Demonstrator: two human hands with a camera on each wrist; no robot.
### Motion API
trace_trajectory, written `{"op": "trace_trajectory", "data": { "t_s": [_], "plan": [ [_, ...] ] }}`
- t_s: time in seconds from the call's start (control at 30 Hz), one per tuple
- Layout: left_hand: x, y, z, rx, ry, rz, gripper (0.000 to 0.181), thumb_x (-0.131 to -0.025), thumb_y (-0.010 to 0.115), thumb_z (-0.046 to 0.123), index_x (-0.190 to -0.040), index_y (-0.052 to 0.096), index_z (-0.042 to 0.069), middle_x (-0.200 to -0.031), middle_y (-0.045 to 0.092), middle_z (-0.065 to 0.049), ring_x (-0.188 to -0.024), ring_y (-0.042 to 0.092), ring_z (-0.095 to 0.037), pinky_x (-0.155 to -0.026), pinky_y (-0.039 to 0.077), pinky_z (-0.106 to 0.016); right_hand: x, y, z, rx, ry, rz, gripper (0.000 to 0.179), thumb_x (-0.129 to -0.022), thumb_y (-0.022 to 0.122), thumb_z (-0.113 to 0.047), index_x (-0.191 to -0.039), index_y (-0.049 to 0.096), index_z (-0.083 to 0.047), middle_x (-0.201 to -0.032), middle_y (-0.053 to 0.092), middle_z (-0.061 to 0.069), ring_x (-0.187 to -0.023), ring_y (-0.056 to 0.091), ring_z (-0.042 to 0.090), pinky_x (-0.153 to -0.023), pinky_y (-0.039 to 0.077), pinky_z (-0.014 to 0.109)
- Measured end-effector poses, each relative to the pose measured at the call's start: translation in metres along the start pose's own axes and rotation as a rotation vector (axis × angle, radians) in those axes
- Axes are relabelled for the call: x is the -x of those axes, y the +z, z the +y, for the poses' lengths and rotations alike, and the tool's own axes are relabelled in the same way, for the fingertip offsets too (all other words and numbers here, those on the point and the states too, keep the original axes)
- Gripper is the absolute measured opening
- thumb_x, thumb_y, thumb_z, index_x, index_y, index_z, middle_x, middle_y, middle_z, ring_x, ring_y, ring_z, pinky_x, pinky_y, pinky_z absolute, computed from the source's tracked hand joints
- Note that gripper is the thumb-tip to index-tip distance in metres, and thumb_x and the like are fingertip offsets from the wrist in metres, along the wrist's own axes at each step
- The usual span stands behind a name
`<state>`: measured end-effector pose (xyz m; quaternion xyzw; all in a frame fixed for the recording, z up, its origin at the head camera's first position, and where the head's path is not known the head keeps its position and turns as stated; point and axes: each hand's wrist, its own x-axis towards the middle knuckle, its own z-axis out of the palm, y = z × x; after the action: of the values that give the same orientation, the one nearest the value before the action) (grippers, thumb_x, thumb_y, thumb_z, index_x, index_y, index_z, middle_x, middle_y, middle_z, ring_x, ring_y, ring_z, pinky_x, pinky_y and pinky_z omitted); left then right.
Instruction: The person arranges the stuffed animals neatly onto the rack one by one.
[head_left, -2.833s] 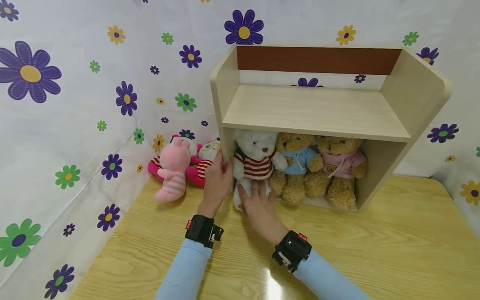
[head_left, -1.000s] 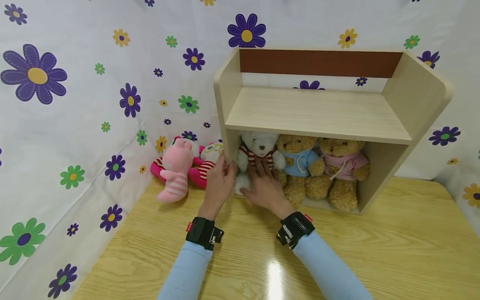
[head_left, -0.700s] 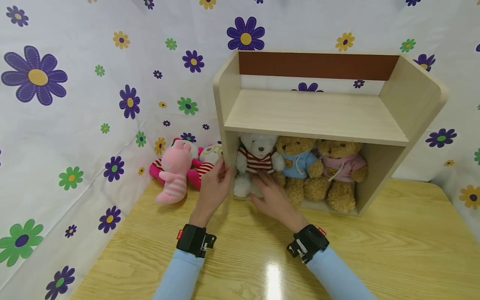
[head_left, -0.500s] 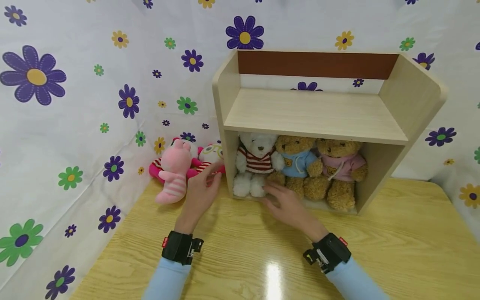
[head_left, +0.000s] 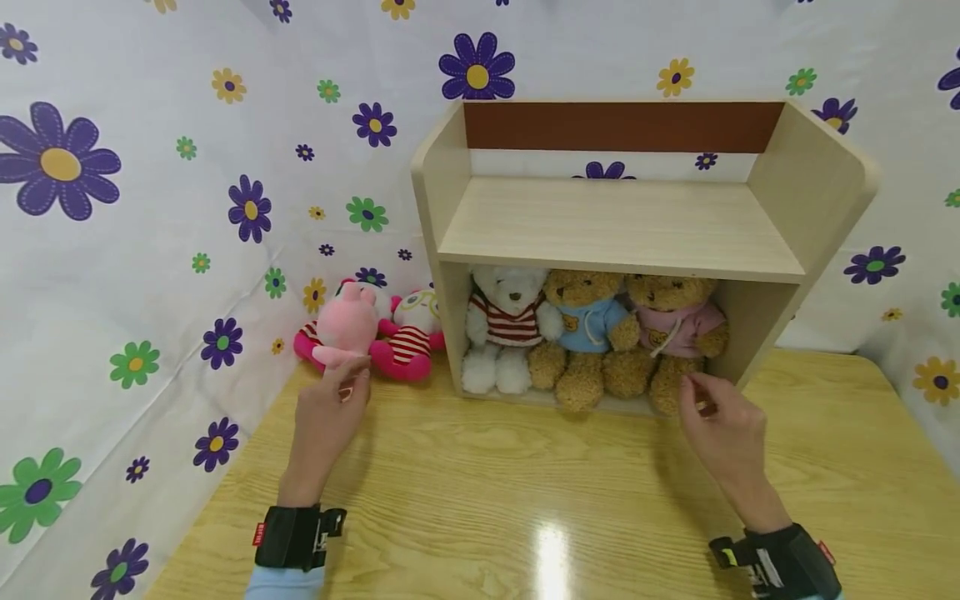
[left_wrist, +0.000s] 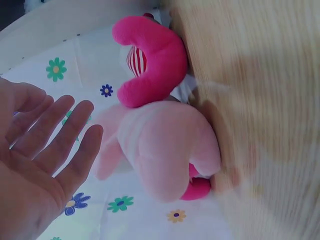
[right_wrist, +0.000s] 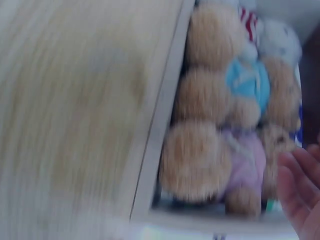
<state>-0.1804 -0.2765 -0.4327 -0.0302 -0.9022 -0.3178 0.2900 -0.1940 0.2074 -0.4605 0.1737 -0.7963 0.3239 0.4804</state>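
Note:
My left hand (head_left: 326, 425) hovers in front of a pink plush toy (head_left: 348, 321) at the left, overlapping its lower part in the head view. The left wrist view shows that hand (left_wrist: 45, 155) with loosely bent fingers, apart from the pink toy (left_wrist: 165, 145). My right hand (head_left: 727, 429) is in front of the shelf's lower right corner, holding nothing. Behind it sits a brown teddy bear in a pink hoodie (head_left: 675, 333). Beside that are a brown teddy bear in a blue hoodie (head_left: 588, 325) and a white teddy bear in a striped sweater (head_left: 510, 321).
The bears sit in the lower compartment of a light wooden shelf (head_left: 615, 225). A magenta plush toy with stripes (head_left: 408, 346) leans by its left side, and another is partly hidden behind the pink toy. A flowered cloth (head_left: 150, 275) hangs behind the wooden table (head_left: 465, 492).
The white bear went deeper into the shelf, its legs now inside. Both hands then came away from it: the left moved left to the pink toy, the right moved right.

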Motion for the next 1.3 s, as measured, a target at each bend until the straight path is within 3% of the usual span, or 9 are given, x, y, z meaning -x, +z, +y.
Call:
{"op": "trace_trajectory", "data": {
  "t_s": [0.2,0.3,0.4,0.5,0.63,0.73,0.9,1.07,1.3],
  "plan": [
    [-0.003,0.000,-0.004,-0.014,-0.011,0.079,0.026,-0.098,0.064,0.011,-0.120,0.072,-0.001,-0.107,0.077,-0.019,-0.089,0.076,-0.036,-0.076,0.061,-0.053,-0.008,-0.025,0.019,0.081,0.170,0.238,0.021,-0.086,0.072,-0.007,-0.097,0.073,0.011,-0.078,0.070,0.028,-0.073,0.054,-0.012,-0.072,0.036,-0.004],
    [-0.005,0.003,-0.009,-0.027,-0.034,0.176,0.027,-0.096,0.066,0.008,-0.119,0.070,-0.006,-0.107,0.075,-0.025,-0.090,0.073,-0.041,-0.078,0.060,-0.055,-0.013,-0.031,0.024,0.084,0.255,0.293,0.030,-0.086,0.073,-0.007,-0.108,0.069,0.013,-0.091,0.068,0.033,-0.087,0.050,-0.015,-0.075,0.035,-0.002],
    [-0.007,0.005,-0.018,-0.054,-0.113,0.250,0.031,-0.097,0.066,0.008,-0.122,0.067,-0.009,-0.109,0.071,-0.029,-0.096,0.068,-0.044,-0.085,0.056,-0.056,-0.017,-0.032,0.029,0.072,0.310,0.267,0.040,-0.087,0.074,-0.006,-0.123,0.065,0.009,-0.111,0.067,0.032,-0.098,0.052,-0.011,-0.078,0.037,0.000],
    [-0.008,0.005,-0.024,-0.035,-0.239,0.262,0.037,-0.098,0.063,0.011,-0.128,0.061,-0.011,-0.115,0.065,-0.031,-0.104,0.064,-0.044,-0.090,0.054,-0.056,-0.020,-0.033,0.032,0.034,0.324,0.213,0.046,-0.088,0.073,-0.005,-0.132,0.064,0.002,-0.123,0.069,0.027,-0.104,0.053,-0.016,-0.080,0.039,-0.001],
    [-0.008,0.006,-0.032,0.035,-0.406,0.270,0.048,-0.100,0.060,0.021,-0.141,0.050,-0.004,-0.124,0.053,-0.025,-0.112,0.063,-0.035,-0.093,0.056,-0.044,-0.022,-0.032,0.032,-0.016,0.339,0.134,0.042,-0.090,0.069,-0.006,-0.132,0.065,0.001,-0.120,0.071,0.025,-0.101,0.055,-0.022,-0.078,0.041,-0.003],
    [-0.008,0.006,-0.037,0.074,-0.460,0.287,0.049,-0.104,0.053,0.023,-0.145,0.048,-0.002,-0.129,0.054,-0.025,-0.116,0.063,-0.035,-0.096,0.054,-0.043,-0.022,-0.031,0.032,-0.025,0.363,0.103,0.038,-0.093,0.067,-0.008,-0.130,0.065,0.002,-0.115,0.073,0.027,-0.096,0.055,-0.025,-0.077,0.042,-0.003],
    [-0.010,0.005,-0.044,0.094,-0.420,0.247,0.041,-0.107,0.043,0.016,-0.139,0.055,-0.007,-0.135,0.062,-0.029,-0.123,0.060,-0.045,-0.105,0.048,-0.056,-0.022,-0.031,0.033,-0.008,0.403,0.112,0.034,-0.095,0.063,-0.009,-0.127,0.066,0.002,-0.111,0.074,0.028,-0.091,0.053,-0.029,-0.073,0.041,-0.003],
    [-0.012,0.003,-0.048,0.106,-0.457,0.150,0.043,-0.107,0.040,0.016,-0.144,0.053,-0.002,-0.141,0.060,-0.027,-0.126,0.059,-0.046,-0.109,0.045,-0.059,-0.021,-0.031,0.035,-0.021,0.399,0.103,0.033,-0.095,0.063,-0.005,-0.127,0.067,0.004,-0.111,0.073,0.029,-0.090,0.053,-0.030,-0.072,0.040,-0.005],
    [-0.015,0.003,-0.050,0.101,-0.460,-0.009,0.061,-0.100,0.059,0.024,-0.155,0.041,0.003,-0.144,0.057,-0.029,-0.116,0.067,-0.045,-0.101,0.053,-0.054,-0.019,-0.032,0.036,-0.016,0.392,0.091,0.033,-0.096,0.063,-0.005,-0.128,0.067,0.003,-0.112,0.073,0.028,-0.091,0.053,-0.029,-0.072,0.039,-0.005]
  ]
}}
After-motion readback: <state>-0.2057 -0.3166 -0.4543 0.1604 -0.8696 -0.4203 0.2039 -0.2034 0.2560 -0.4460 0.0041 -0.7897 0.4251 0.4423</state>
